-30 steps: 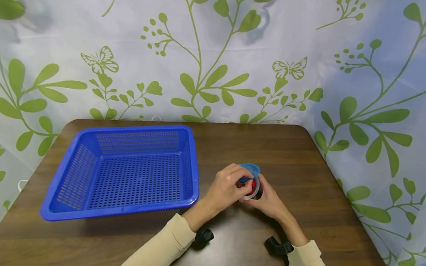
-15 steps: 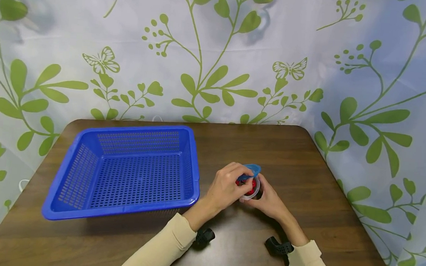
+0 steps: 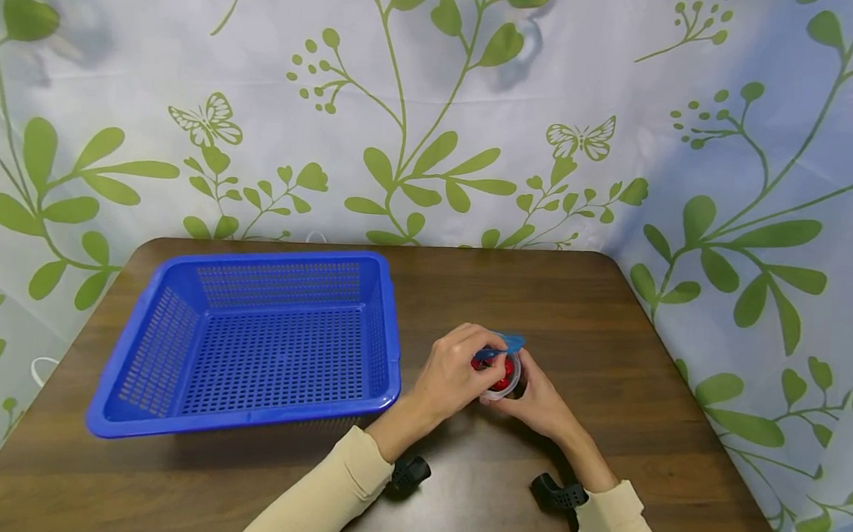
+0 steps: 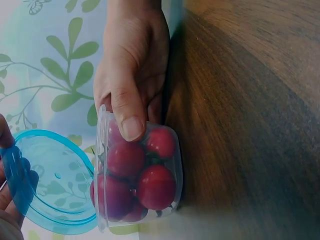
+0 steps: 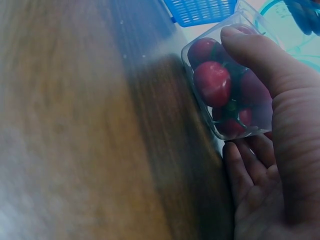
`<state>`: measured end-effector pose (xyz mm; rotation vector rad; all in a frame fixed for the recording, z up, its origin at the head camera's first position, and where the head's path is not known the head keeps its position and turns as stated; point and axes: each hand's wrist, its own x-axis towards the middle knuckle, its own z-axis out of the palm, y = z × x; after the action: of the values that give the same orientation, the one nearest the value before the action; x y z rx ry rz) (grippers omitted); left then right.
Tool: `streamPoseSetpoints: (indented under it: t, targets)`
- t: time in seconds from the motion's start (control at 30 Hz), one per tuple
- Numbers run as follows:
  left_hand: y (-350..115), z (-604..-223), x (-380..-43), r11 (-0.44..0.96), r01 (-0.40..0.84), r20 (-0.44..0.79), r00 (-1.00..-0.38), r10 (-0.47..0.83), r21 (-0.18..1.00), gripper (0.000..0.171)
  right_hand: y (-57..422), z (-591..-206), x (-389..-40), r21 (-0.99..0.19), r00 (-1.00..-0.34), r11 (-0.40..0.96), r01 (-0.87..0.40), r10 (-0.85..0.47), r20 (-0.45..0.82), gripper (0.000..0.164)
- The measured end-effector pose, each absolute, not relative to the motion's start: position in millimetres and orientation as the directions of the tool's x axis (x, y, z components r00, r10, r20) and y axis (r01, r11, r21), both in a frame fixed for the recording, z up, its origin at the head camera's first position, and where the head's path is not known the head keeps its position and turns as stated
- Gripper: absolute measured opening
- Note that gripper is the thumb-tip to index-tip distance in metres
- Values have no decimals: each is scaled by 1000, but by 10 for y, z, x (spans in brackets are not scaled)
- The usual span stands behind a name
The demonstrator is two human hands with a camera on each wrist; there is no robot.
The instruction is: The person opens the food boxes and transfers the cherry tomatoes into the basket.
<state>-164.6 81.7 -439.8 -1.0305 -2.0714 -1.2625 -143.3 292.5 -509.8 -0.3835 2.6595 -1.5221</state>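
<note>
A small clear plastic tub (image 3: 513, 386) full of red cherry tomatoes (image 4: 156, 187) stands on the wooden table. My right hand (image 3: 539, 400) grips its side; in the left wrist view the thumb (image 4: 131, 127) presses on the wall. Between thumb and fingers, my left hand (image 3: 451, 372) pinches a round translucent blue lid (image 4: 52, 182). The lid is off the tub's opening, tilted, with its edge close to the rim. In the head view the lid (image 3: 514, 344) appears nearly edge-on. Green stems (image 5: 232, 105) show among the tomatoes.
A large blue perforated basket (image 3: 264, 416) sits on the left of the table, close beside the left forearm. Black straps with mounts (image 3: 559, 492) are on both wrists. A curtain with green leaves (image 3: 440, 92) hangs behind the table (image 3: 529, 295).
The blue lid has tipped in my left hand, from showing its broad face to lying nearly edge-on and lower over the tub. My right hand and the tub have stayed in place.
</note>
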Motion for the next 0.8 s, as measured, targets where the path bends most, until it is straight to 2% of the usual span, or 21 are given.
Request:
streamPoseSetpoints:
  t: [0.57, 0.8]
  targets:
    - [750, -4301, -1557, 264, 815, 734, -580, 353, 516, 9, 2930, -5089, -1418, -847, -967, 494, -198, -239, 87, 79]
    - [694, -4290, -1520, 225, 849, 766, -528, 366, 477, 10, 2929, -5078, -1418, -845, -964, 492, -211, -247, 97, 79]
